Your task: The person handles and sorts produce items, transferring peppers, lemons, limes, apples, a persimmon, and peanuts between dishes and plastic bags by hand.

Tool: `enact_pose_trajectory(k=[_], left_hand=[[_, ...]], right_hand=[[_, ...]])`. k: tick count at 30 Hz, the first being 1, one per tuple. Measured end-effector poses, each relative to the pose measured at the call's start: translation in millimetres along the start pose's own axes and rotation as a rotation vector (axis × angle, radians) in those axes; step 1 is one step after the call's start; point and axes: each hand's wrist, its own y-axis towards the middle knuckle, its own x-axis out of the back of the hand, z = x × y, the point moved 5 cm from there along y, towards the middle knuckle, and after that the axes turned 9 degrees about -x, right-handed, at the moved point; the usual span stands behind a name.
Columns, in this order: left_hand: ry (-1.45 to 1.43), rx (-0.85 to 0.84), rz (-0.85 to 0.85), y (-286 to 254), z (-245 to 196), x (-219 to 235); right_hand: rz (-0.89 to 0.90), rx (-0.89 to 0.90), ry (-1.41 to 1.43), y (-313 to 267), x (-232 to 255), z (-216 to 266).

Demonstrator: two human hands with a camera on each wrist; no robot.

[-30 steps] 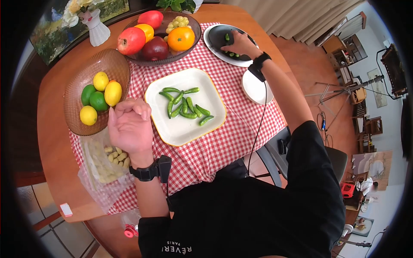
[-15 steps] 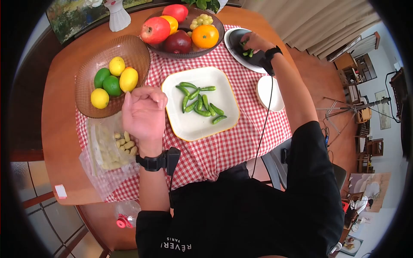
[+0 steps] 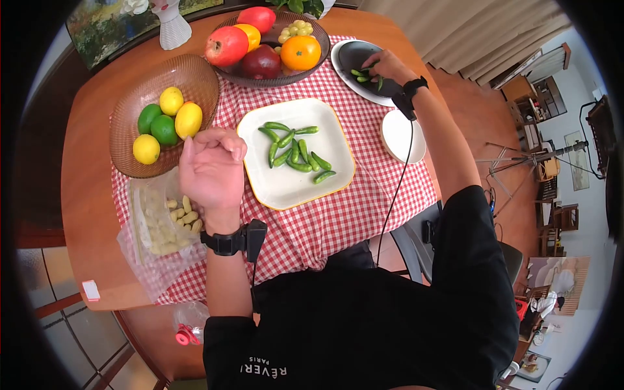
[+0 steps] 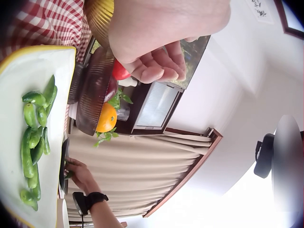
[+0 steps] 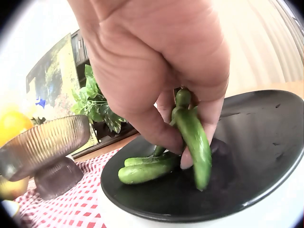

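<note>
At the far right of the table, my right hand (image 3: 389, 67) grips green chili peppers (image 5: 194, 137) low over a black plate (image 5: 247, 152). In the right wrist view, one pepper hangs tilted between the fingers. More peppers (image 5: 147, 171) lie on the plate beside the fingertips, partly hidden by them. My left hand (image 3: 213, 170) is held palm up with loosely bent fingers and nothing in it, between the ribbed bowl of lemons and limes (image 3: 123, 110) and the square white dish (image 3: 260, 185). Several green chili peppers (image 3: 299, 167) lie in a loose heap in that dish.
A fruit bowl (image 3: 318, 65) with pomegranates, an orange and grapes stands at the back. Below my left hand lies a clear bag of peanuts (image 3: 162, 224). A small white plate (image 3: 398, 133) sits near my right forearm, on the checked cloth (image 3: 312, 234).
My right hand's fingers have gone from spread over the black plate to gathered around peppers. My left hand keeps its pose. The head view has shifted slightly.
</note>
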Motion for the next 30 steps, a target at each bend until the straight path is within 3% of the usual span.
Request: enact_pose_trajectory(k=[4,8,10,12,14,15,16,19,26,30], left_hand=[[0.009,0.026,-0.017,-0.5,0.7,1.0],[0.004,0.012,-0.01,-1.5,1.5,0.1],[-0.006,0.011,0.0,-2.2,3.4,-1.3],[0.003,0.03,-0.018,-1.8,3.9,0.7],[0.003,0.03,-0.012,-0.5,3.4,1.9],[-0.003,0.034,-0.015,-1.3,3.5,3.0],[-0.001,0.035,-0.021,-1.6,2.8,4.5],[0.012,0.022,-0.002,-1.8,2.1,3.4],[0.044,0.008,-0.029,0.1,-0.6,3.3],[0.002,0.01,0.008,0.4,-0.8,5.8]], right_hand=[[0.047,-0.01,0.179,-10.5,13.6,-6.1],[0.108,-0.026,0.161,-45.6,14.2,14.0],[0.167,0.139,0.146,-50.7,7.5,25.1],[0.152,0.163,0.078,-53.8,5.1,34.0],[0.077,0.22,-0.204,-63.9,2.4,49.6],[-0.009,0.4,-0.362,-58.3,-0.4,50.7],[-0.004,0.4,-0.362,-60.6,-2.5,55.6],[0.1,0.155,-0.237,-58.4,-9.1,53.9],[0.117,0.22,-0.393,-61.7,-6.7,64.6],[0.176,0.113,-0.266,-62.9,-5.7,53.7]])
